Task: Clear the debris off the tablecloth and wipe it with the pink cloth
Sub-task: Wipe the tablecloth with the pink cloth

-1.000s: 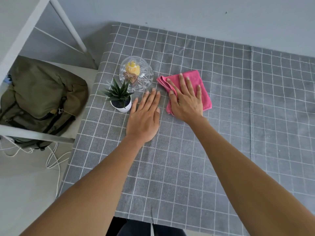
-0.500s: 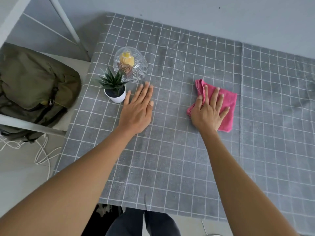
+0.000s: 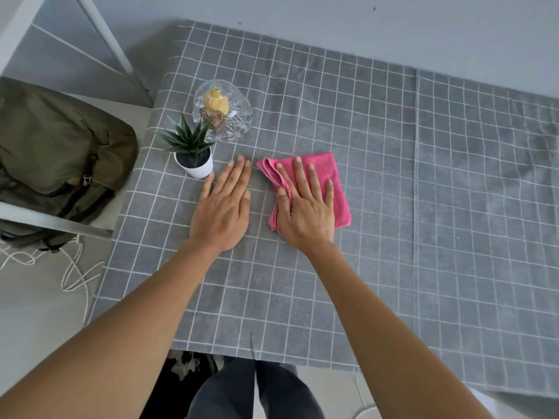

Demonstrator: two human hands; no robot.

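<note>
A grey tablecloth (image 3: 423,207) with a white grid covers the table. On it lies a folded pink cloth (image 3: 331,167), a little left of the middle. My right hand (image 3: 305,207) presses flat on the pink cloth, fingers spread and pointing away from me, thumb over the cloth's left folds. My left hand (image 3: 223,207) rests palm down on the bare tablecloth just left of the pink cloth, fingers together, holding nothing. I see no loose debris on the cloth.
A small green plant in a white pot (image 3: 193,158) stands just beyond my left hand. Behind it sits a clear glass bowl (image 3: 223,113) with a yellow item and a brown one inside. An olive backpack (image 3: 57,158) lies on a white shelf left of the table.
My right hand slid the pink cloth rightward and nearer, then back left, close to my left hand. The left hand stayed flat in place.
</note>
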